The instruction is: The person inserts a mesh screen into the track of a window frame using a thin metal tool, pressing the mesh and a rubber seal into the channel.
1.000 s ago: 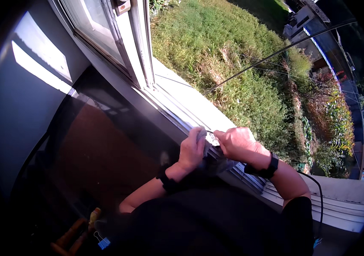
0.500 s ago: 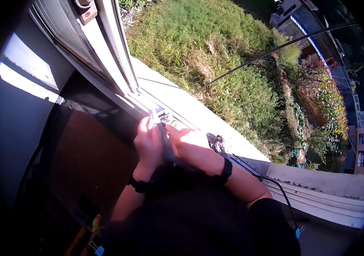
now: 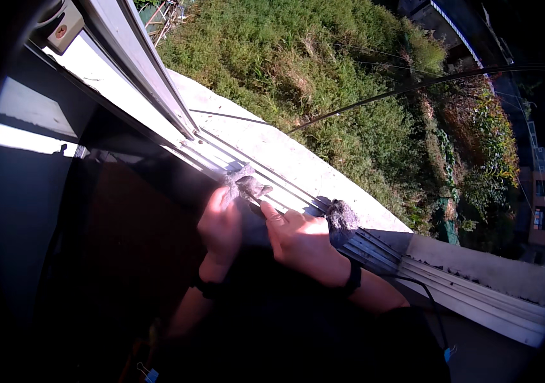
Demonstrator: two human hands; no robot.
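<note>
A crumpled grey cloth (image 3: pixel 239 180) lies bunched over the white window track (image 3: pixel 218 150), partly in strong sunlight. My left hand (image 3: pixel 220 220) is closed on its near edge, with the fingertips raised beside the track. Just to the right is my right hand (image 3: pixel 304 239), its index finger stretched toward the cloth and the other fingers curled under. A thin dark piece shows between that fingertip and the cloth; what the curled fingers hold is hidden. Behind the right hand, a second wadded grey cloth (image 3: pixel 341 222) rests on the track.
A sliding window frame (image 3: pixel 138 70) rises at the upper left. Beyond the pale outer ledge (image 3: pixel 279 147) lies an overgrown slope (image 3: pixel 349 115). One black cable (image 3: pixel 429 290) hangs down at the right; another dark line (image 3: pixel 406 89) arches over the greenery outside.
The view has shifted, so the window frame sits further left. My right fingers have drawn back slightly from the cloth, and more of the cloth shows. My left hand keeps its hold.
</note>
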